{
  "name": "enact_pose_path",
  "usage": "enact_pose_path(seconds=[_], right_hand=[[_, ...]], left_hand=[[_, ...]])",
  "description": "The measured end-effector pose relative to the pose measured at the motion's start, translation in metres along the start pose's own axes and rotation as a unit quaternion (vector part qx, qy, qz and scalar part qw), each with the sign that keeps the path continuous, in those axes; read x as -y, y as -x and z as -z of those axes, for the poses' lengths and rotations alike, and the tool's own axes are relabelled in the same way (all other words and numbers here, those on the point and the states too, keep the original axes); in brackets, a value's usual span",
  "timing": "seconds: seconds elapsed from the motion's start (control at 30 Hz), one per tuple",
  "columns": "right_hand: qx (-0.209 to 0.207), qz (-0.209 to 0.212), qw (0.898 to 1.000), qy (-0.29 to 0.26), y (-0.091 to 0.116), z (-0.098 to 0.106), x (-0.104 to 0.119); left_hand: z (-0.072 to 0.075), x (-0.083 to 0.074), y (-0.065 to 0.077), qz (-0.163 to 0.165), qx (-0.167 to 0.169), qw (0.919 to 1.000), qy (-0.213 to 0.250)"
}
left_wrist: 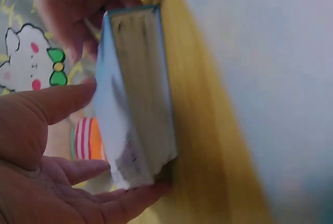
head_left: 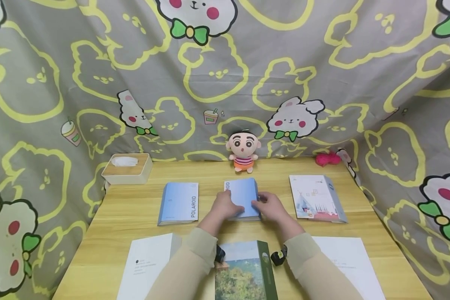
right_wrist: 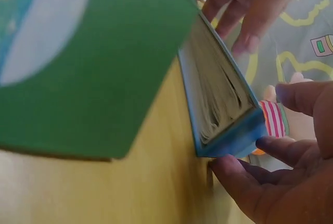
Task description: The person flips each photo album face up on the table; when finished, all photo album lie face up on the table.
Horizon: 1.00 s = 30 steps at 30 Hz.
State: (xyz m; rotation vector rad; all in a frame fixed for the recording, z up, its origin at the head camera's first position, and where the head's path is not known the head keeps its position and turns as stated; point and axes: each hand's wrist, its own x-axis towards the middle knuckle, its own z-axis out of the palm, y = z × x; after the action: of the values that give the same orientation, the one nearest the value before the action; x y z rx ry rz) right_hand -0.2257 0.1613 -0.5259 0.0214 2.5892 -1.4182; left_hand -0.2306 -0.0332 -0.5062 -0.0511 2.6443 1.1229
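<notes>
A thick blue photo album (head_left: pixel 245 193) marked POLAROID lies in the middle of the table between both hands. My left hand (head_left: pixel 223 206) grips its left side, with the thumb on the cover and fingers around the edge. At the other side is my right hand (head_left: pixel 273 207), fingertips touching the spine and lower corner, its thumb slightly off the cover. The left wrist view shows the album's page edges (left_wrist: pixel 140 73) facing that camera. In the right wrist view the blue spine (right_wrist: pixel 234 135) meets the right fingertips (right_wrist: pixel 229 165).
A similar blue album (head_left: pixel 178 203) lies to the left, and a white illustrated one (head_left: pixel 311 198) to the right. Nearer are two white books (head_left: pixel 146 262) and a landscape-covered album (head_left: pixel 240 271) under the forearms. Behind stand a plush doll (head_left: pixel 243 150) and a tissue box (head_left: pixel 129 177).
</notes>
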Motion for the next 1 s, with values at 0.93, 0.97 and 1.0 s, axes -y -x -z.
enact_pose_path(seconds=[0.93, 0.97, 1.0], right_hand=[[-0.071, 0.005, 0.991, -0.114, 0.014, 0.005, 0.013], [-0.072, 0.016, 0.991, -0.111, 0.016, 0.007, 0.015], [-0.075, 0.026, 0.991, -0.107, 0.017, 0.008, 0.016]], left_hand=[[-0.013, -0.001, -0.001, -0.027, -0.023, 0.9951, 0.092], [-0.013, -0.002, -0.001, -0.031, -0.024, 0.995, 0.093], [-0.013, -0.002, -0.001, -0.032, -0.025, 0.9951, 0.091]])
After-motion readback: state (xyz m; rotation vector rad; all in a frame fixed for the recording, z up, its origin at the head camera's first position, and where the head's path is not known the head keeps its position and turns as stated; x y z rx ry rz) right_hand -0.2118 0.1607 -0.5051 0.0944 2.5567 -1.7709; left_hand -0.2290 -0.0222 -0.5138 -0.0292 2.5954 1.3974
